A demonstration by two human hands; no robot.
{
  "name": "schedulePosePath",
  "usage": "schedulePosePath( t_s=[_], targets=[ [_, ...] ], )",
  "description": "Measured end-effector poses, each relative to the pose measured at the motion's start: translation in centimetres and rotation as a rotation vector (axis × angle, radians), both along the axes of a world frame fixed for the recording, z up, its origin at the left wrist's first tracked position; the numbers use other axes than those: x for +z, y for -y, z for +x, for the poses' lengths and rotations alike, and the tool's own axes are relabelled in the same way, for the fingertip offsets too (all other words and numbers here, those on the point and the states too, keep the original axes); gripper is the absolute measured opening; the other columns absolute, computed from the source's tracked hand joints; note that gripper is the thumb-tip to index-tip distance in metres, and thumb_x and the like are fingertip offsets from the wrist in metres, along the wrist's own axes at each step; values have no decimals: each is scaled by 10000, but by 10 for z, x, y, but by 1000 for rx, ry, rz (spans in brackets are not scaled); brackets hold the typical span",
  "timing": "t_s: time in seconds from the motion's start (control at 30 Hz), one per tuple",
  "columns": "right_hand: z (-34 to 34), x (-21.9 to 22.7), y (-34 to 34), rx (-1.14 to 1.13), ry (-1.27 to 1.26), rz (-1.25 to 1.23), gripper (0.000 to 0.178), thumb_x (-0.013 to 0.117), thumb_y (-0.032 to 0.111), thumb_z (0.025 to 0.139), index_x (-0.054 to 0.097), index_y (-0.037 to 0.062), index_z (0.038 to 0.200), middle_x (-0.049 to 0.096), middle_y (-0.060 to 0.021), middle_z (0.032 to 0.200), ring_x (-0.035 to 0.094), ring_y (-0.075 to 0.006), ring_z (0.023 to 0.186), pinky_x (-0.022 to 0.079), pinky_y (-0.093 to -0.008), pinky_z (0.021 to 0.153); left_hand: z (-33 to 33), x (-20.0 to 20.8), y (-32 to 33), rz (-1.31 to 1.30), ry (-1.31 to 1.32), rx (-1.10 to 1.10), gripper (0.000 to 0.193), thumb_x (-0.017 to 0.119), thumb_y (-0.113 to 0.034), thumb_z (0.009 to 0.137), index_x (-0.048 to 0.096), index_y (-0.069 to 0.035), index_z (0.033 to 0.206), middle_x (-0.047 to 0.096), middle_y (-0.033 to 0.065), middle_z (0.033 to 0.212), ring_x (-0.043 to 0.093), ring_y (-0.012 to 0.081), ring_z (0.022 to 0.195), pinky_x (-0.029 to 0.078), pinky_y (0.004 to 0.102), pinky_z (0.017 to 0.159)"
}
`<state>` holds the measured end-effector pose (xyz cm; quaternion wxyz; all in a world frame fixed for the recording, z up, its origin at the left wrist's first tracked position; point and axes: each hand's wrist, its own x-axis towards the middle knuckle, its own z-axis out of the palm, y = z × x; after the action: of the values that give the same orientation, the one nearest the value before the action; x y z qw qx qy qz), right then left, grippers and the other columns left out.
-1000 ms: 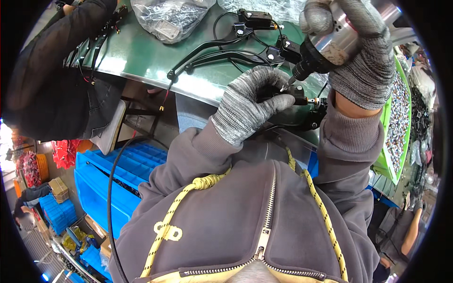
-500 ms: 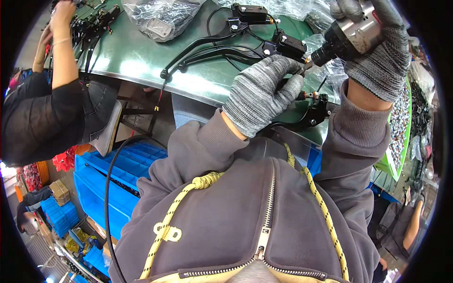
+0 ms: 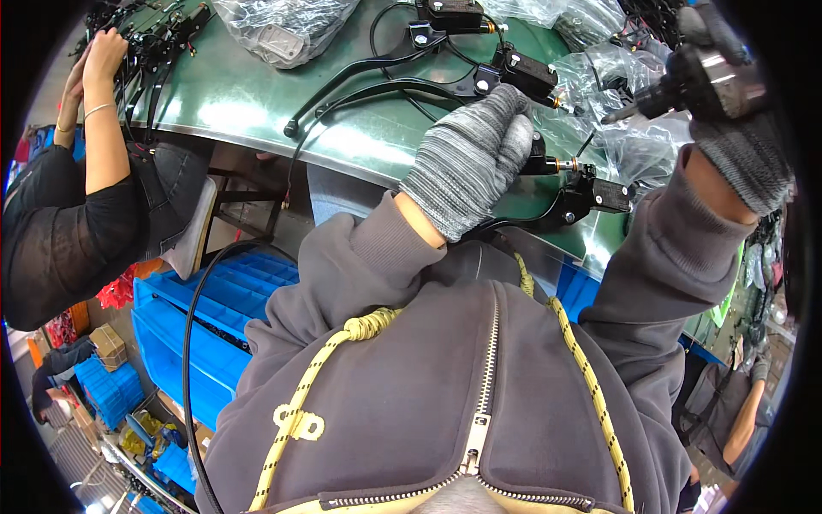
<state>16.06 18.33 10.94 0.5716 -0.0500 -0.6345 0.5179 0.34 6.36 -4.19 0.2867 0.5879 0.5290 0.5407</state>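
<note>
My left hand [image 3: 471, 163], in a grey knitted glove, is closed over the green table, thumb against curled fingers. Its fingertips are at the black cylinder of a brake lever [image 3: 528, 73]; what they hold, if anything, is hidden. Gripped in my gloved right hand [image 3: 741, 146] is a power screwdriver [image 3: 719, 86], its bit pointing left and apart from the levers. Beyond the first lever lies a second brake lever [image 3: 377, 62], roughly parallel to it. A third lever assembly [image 3: 582, 195] with brass-coloured fittings lies right of my left hand, partly covered by it.
Clear plastic bags [image 3: 634, 73] lie at the table's right, and a bagged part [image 3: 282, 38] at the far side. A co-worker [image 3: 77, 188] sits at the left by a pile of black levers. Blue crates [image 3: 188, 360] stand below the green table's [image 3: 231, 111] near edge.
My right hand has drawn the screwdriver right, away from the lever and my left fingers. My left fingers have shifted slightly up and left, curling closer together.
</note>
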Motion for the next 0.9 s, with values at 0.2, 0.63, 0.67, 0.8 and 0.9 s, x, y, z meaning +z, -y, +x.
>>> schedulePosePath(
  t_s=[0.2,0.63,0.67,0.8,0.9],
  targets=[
    [-2,-28,20,-47,53,-29,352,744,132,852,630,19,1165,682,-85,948,590,-124,546,427,-218,426,11,9,1,51,-258,33,197,558,-205,1005,623,-29,1063,683,179,881,679,357,807,544,415,715],
    [3,-39,28,-71,82,-51,336,731,145,864,639,14,1160,683,-88,948,598,-130,569,435,-223,448,21,9,1,105,-576,108,207,588,-303,965,642,-125,1055,689,127,828,656,350,883,441,496,870],
    [3,-40,28,-69,82,-54,335,730,146,865,640,14,1159,684,-88,948,598,-130,571,435,-223,450,21,8,1,104,-575,106,207,588,-303,965,642,-125,1055,689,127,828,656,350,883,441,496,870],
    [2,-42,28,-72,84,-53,331,726,150,868,643,12,1158,684,-89,949,601,-132,578,438,-225,457,20,5,1,156,-577,103,208,597,-296,962,652,-118,1053,697,120,823,667,340,870,452,485,857],
    [0,-44,27,-68,84,-59,328,723,153,871,645,11,1157,684,-90,949,603,-133,583,440,-226,462,13,5,-4,220,-566,147,195,605,-279,960,662,-113,1044,703,114,820,674,328,839,460,463,843]
  ],
)
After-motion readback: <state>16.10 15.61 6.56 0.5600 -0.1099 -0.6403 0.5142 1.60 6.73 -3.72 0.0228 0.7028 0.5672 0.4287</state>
